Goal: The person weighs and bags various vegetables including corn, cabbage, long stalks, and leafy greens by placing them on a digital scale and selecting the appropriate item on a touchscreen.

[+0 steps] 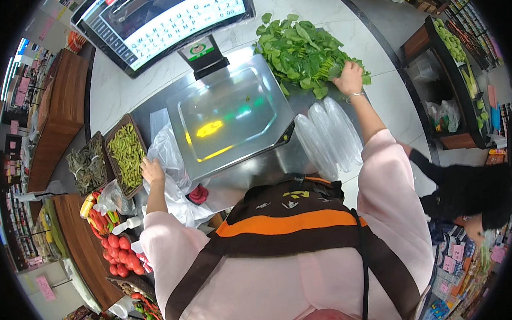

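Observation:
My right hand [349, 78] is on the stem end of a large bunch of leafy greens [303, 48], its fingers curled around the stems. The bunch lies at the far right corner of a weighing scale. My left hand [153, 170] is at the near right edge of a brown basket of green pods [125, 154], beside crumpled clear plastic bags [169, 148]; whether it grips anything cannot be told. Between my hands is the scale's steel weighing plate [233, 114], with no goods on it. Rolls of clear plastic bags [329, 138] lie right of the plate.
A touch screen [171, 31] stands behind the scale. To the left are a basket of dried leaves [88, 166], bagged peppers [99, 218] and tomatoes [122, 255]. A red cloth-like item [198, 195] lies near the counter edge. A person in black [472, 190] is at the right, beside shelves.

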Demonstrator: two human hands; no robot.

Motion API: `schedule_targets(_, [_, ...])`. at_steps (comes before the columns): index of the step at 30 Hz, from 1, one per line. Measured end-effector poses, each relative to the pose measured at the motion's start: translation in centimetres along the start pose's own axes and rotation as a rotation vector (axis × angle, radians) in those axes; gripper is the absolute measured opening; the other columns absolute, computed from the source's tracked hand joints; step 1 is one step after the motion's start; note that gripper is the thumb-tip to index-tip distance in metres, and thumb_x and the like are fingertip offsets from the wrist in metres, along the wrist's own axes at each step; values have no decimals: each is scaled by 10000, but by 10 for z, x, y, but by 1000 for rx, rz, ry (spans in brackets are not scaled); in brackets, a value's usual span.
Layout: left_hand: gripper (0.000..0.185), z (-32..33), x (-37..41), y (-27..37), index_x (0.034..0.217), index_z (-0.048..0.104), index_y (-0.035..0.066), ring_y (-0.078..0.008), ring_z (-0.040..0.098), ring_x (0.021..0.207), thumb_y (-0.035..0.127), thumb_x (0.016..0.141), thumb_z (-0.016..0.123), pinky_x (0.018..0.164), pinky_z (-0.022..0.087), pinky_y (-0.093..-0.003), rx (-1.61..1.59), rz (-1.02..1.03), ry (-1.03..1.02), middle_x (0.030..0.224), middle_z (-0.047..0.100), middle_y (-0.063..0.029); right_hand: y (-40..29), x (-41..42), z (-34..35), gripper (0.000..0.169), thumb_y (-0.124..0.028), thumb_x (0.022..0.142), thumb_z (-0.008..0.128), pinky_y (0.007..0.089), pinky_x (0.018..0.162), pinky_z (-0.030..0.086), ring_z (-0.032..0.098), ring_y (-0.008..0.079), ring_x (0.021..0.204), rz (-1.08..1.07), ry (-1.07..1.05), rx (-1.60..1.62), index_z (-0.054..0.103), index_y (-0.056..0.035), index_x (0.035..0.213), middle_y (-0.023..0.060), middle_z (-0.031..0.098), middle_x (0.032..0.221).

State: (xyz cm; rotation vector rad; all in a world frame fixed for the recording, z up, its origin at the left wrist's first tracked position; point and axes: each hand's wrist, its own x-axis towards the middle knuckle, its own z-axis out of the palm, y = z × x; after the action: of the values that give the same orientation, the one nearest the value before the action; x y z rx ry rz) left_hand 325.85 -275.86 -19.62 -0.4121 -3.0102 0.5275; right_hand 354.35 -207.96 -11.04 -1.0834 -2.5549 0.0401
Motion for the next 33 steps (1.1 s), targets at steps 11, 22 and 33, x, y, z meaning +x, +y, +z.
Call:
schedule_targets(11, [595,-66,-16,16,1358,491,198,-318,268,1396,268,790,653,1137,245,-470,2,352,-502,1538,250,-129,7,45,51,1337,-451,447,905,490,1104,291,391,316,1302,-184,-369,-287,168,-13,1473,179,406,1391])
schedule_targets(22, [493,-71,-33,28,1265,538,128,-317,414,1288,146,783,638,1068,359,-412,-226,275,-233,1411,431,-130,24,68,36,636,-253,575,742,464,816,462,629,308,925,-370,-225,-185,489,-28,1113,152,621,969])
schedule_targets(33, [406,-85,-103,33,1188,591,93,-349,497,1174,151,789,641,998,413,-426,-504,56,132,1286,526,-156,14,69,-102,824,-317,617,750,451,765,523,653,389,879,-207,-309,-152,440,38,1294,251,665,940])
